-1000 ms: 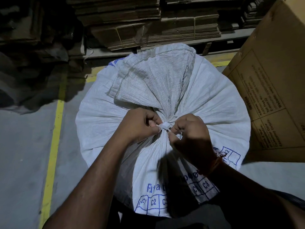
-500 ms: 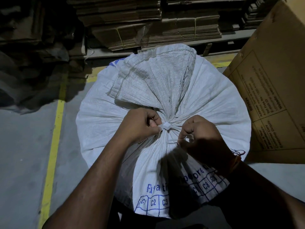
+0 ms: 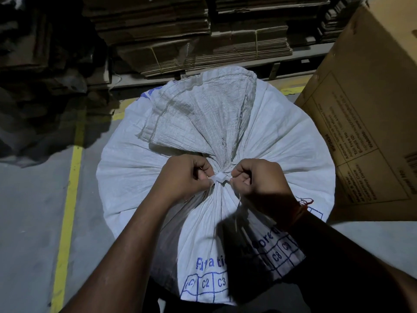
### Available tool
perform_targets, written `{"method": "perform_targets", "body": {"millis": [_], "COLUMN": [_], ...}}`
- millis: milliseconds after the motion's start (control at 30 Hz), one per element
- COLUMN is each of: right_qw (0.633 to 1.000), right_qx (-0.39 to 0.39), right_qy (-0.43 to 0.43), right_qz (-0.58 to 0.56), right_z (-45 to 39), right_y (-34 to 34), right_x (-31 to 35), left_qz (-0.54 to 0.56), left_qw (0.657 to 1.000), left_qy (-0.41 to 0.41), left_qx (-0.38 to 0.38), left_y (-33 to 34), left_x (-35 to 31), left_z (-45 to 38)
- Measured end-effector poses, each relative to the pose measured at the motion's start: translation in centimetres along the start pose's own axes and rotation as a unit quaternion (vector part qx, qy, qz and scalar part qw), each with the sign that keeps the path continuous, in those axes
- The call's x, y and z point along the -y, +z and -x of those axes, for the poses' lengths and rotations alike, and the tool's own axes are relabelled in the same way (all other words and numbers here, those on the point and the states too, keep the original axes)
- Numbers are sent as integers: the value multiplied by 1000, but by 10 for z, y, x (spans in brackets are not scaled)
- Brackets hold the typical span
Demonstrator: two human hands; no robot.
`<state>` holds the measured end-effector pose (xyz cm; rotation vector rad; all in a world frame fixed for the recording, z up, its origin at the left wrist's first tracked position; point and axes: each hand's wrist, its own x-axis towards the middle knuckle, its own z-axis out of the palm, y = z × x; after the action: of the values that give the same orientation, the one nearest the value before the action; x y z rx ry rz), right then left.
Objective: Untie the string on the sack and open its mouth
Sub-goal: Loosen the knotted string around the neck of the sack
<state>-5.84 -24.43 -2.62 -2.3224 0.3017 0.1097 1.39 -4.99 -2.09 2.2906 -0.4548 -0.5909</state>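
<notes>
A full white woven sack (image 3: 282,150) with blue print stands on the floor below me. Its neck is gathered and bound by a white string (image 3: 220,177) knotted at the centre. The loose top flap of the sack (image 3: 203,116) fans out behind the knot. My left hand (image 3: 185,177) pinches the string at the knot's left side. On the right side of the knot, my right hand (image 3: 261,181) is closed on the string, with a thin strand trailing down below it.
A large cardboard box (image 3: 372,123) stands close against the sack's right side. Stacks of flattened cardboard (image 3: 191,37) sit on a rack behind. A yellow floor line (image 3: 67,211) runs along the left over grey concrete.
My right hand pulled away to the lower right with the strand, then came back up against the knot. My left hand stayed pinching at the knot.
</notes>
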Motion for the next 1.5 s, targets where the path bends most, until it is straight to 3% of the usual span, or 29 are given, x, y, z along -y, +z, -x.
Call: {"method": "perform_targets", "body": {"millis": [267, 567, 1033, 1500], "right_qw": [998, 997, 999, 998], "right_qx": [25, 21, 26, 28], "right_qy": [0, -1, 8, -1], "right_qz": [55, 77, 43, 53], "right_z": [-2, -2, -6, -5], "right_y": [3, 7, 11, 17], "right_x": [0, -5, -9, -10], "left_qz": [-24, -17, 91, 81], "left_qw": [998, 996, 991, 987], "left_qy": [3, -12, -91, -129], "left_qx": [-66, -84, -49, -43], "left_y": [7, 14, 16, 16], "left_x": [-5, -5, 4, 4], "left_z": [2, 4, 3, 1]}}
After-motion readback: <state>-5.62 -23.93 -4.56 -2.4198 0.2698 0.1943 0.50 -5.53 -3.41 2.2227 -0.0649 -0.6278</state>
